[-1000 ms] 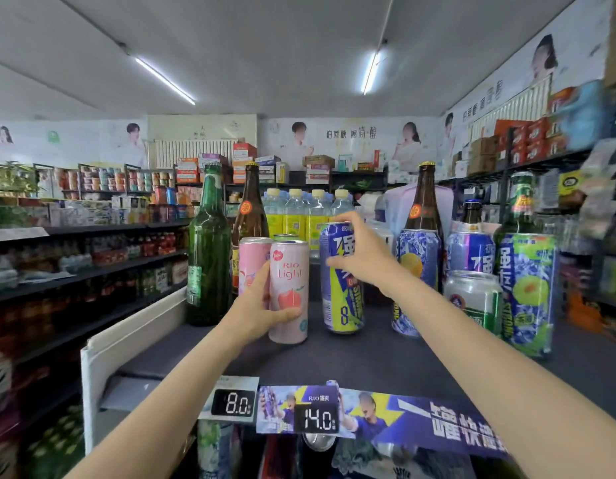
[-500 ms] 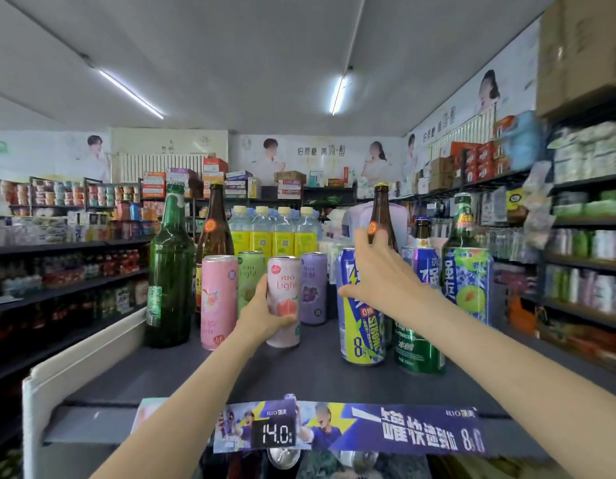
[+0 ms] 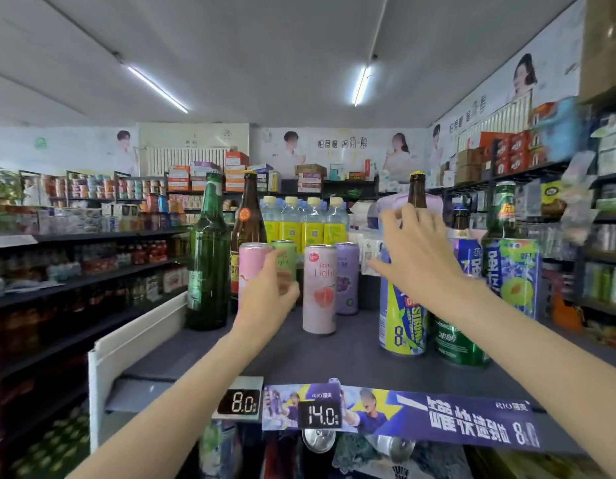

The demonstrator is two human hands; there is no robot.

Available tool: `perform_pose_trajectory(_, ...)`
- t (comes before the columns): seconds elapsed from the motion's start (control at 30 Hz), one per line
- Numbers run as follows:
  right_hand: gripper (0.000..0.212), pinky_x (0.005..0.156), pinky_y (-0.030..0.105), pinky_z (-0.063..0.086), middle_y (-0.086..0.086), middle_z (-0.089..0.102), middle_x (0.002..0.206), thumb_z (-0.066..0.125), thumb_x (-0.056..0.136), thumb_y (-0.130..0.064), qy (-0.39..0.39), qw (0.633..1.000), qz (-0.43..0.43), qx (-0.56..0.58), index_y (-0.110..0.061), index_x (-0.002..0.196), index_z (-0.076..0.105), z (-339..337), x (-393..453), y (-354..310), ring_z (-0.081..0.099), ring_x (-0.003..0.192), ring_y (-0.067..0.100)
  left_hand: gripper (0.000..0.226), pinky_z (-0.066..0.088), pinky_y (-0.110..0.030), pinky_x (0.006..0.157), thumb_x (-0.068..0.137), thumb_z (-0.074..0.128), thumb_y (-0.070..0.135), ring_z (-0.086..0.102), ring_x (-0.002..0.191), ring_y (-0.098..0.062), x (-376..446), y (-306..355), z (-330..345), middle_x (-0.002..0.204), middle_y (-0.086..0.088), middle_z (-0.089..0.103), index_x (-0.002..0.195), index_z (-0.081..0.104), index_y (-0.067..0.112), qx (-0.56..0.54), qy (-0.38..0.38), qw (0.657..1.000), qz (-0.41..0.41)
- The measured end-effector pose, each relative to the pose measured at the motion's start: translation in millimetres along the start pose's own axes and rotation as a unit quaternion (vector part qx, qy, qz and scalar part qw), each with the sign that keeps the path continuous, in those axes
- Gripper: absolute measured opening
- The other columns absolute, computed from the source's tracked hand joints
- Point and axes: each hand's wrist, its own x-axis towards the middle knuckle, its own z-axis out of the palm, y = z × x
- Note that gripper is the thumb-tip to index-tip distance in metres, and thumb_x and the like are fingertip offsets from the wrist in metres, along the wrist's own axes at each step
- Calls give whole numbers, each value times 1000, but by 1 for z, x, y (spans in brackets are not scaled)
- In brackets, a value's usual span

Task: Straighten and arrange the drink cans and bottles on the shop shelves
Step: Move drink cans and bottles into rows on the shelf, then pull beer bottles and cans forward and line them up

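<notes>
On the dark shelf top (image 3: pixel 337 357), a peach RIO Light can (image 3: pixel 318 288) stands upright and free. To its left are a pink can (image 3: pixel 253 267) and a light green can (image 3: pixel 285 261), with a purple can (image 3: pixel 347 278) behind on the right. My left hand (image 3: pixel 268 295) hovers, blurred, in front of the light green can with thumb up and fingers curled; whether it holds that can is unclear. My right hand (image 3: pixel 415 261) has its fingers spread above the tall blue-yellow can (image 3: pixel 401 319), holding nothing.
A green glass bottle (image 3: pixel 208 257) and a brown bottle (image 3: pixel 249 229) stand at the left. Yellow-labelled water bottles (image 3: pixel 303 224) line the back. On the right are a dark green can (image 3: pixel 460 340), a blue melon-print can (image 3: pixel 514 274) and more bottles. The price strip (image 3: pixel 403 416) marks the front edge.
My left hand has let go of the RIO Light can and shifted left toward the light green can. My right hand has come off the blue-yellow can and spread its fingers.
</notes>
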Motion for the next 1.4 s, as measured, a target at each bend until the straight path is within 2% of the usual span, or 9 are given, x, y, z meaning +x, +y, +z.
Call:
perform_pose_trajectory(0.1, 61, 103, 39, 25, 14, 41, 128, 60, 86, -43, -6, 997, -24, 77, -9, 130, 36, 0, 10, -29, 37, 119, 33, 44, 44, -12, 68, 86, 60, 7, 60, 81, -10, -3, -9, -34, 90, 2, 61, 126, 43, 13, -29, 80, 996, 21)
perform_pose_trajectory(0.23, 56, 100, 36, 33, 13, 40, 125, 64, 84, -37, -47, 976, -36, 209, -8, 124, 39, 8, 23, -61, 38, 117, 29, 57, 42, -27, 83, 81, 65, 6, 51, 97, -17, 1, -30, -63, 108, -7, 55, 132, 39, 12, 10, 143, 990, 11)
perform_pose_trajectory(0.37, 50, 95, 34, 37, 12, 40, 120, 67, 83, -30, -73, 960, -56, 266, -7, 118, 41, 17, 38, -77, 38, 114, 27, 84, 32, -38, 100, 77, 73, 13, 35, 123, -29, 11, -50, -73, 134, -20, 38, 144, 22, 20, 50, 105, 991, -64)
perform_pose_trajectory(0.53, 50, 94, 32, 34, 11, 38, 122, 66, 84, -31, -89, 959, -87, 256, -8, 120, 41, 35, 49, -83, 36, 116, 27, 109, 30, -46, 109, 74, 77, 17, 34, 133, -30, 34, -73, -68, 148, -12, 32, 148, -1, 24, -79, 66, 969, -224)
perform_pose_trajectory(0.73, 61, 99, 32, 33, 9, 37, 128, 69, 81, -36, -66, 937, -109, 325, -12, 127, 37, 47, 60, -82, 35, 120, 24, 103, 36, -42, 102, 70, 80, 17, 42, 127, -32, 35, -80, -52, 139, -12, 45, 148, 13, 22, 27, 102, 968, -229)
perform_pose_trajectory(0.97, 65, 103, 34, 28, 12, 37, 133, 67, 82, -28, -37, 918, -162, 360, -15, 135, 31, 48, 71, -91, 34, 125, 27, 94, 41, -37, 99, 62, 85, 19, 51, 118, -24, 28, -61, -58, 128, -3, 56, 140, 33, 24, -3, 154, 968, -199)
perform_pose_trajectory(1.2, 75, 107, 33, 32, 7, 37, 140, 69, 83, -25, 32, 803, -94, 587, -15, 142, 23, -4, 56, -82, 39, 126, 18, 99, 43, -45, 100, 59, 86, 26, 53, 115, -21, 2, 3, -120, 131, 0, 53, 140, 30, 25, -47, 153, 978, -136)
perform_pose_trajectory(1.3, 80, 90, 20, 44, -1, 42, 124, 72, 80, -32, -43, 754, -90, 649, -21, 141, 22, -33, 28, -87, 51, 107, 7, 104, 45, -44, 98, 50, 87, 32, 54, 116, -20, -44, 35, -141, 126, 1, 56, 139, 33, 31, -49, 65, 991, -110)
perform_pose_trajectory(1.4, 70, 89, 39, 53, -2, 46, 118, 75, 76, -35, -159, 681, -73, 712, -28, 130, 31, -55, -16, -90, 55, 112, 20, 95, 51, -28, 85, 58, 85, 17, 57, 111, -12, -99, 57, -143, 118, 7, 60, 138, 36, 30, -55, -26, 995, -76)
